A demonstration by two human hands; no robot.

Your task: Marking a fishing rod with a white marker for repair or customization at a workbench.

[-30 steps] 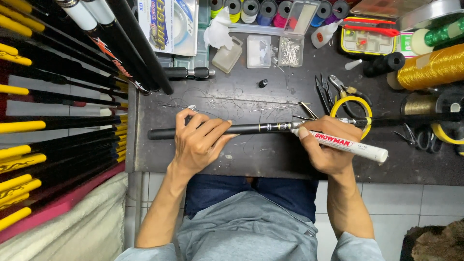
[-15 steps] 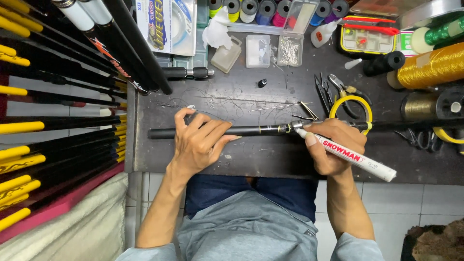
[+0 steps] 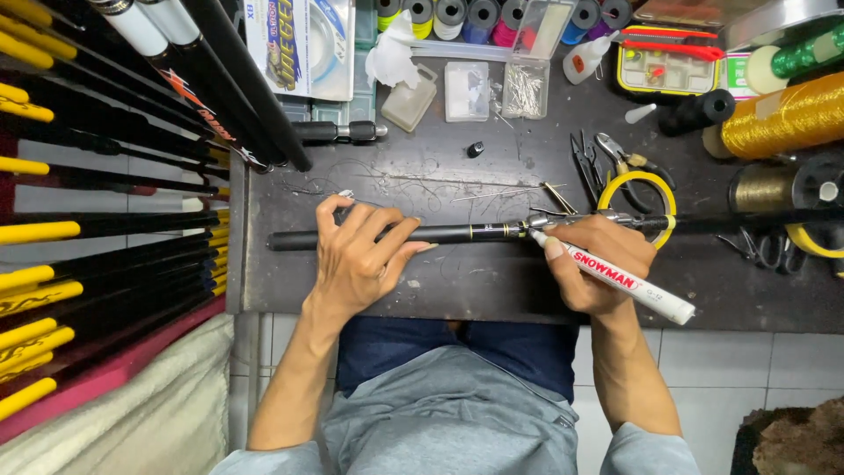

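The rod (image 3: 457, 233) lies lengthwise across the dark tabletop (image 3: 457, 290), directly in front of the person. The left hand (image 3: 360, 259) presses down over the rod's grip section, its fingers (image 3: 400, 237) curled closed over the black tube, which pins the rod against rolling. The right hand (image 3: 598, 264) holds a white marker (image 3: 615, 277) in a pen grip, fingers closed around the barrel, with the tip touching the rod just beside a metal fitting. The marker is slanted, its rear end pointing toward the person's right, so the tip stays in sight from above.

Tools sit within reach beyond the rod: pliers (image 3: 615, 154) and a yellow ring (image 3: 637, 198) near the right hand, a small black cap (image 3: 475, 149) further back. Thread spools (image 3: 457, 13) line the far edge; a large gold spool (image 3: 782, 114) lies at the right. Clear boxes (image 3: 466, 88) hold small parts. More rods (image 3: 97, 229), black with yellow sections, are stacked at the left, well apart from the work.
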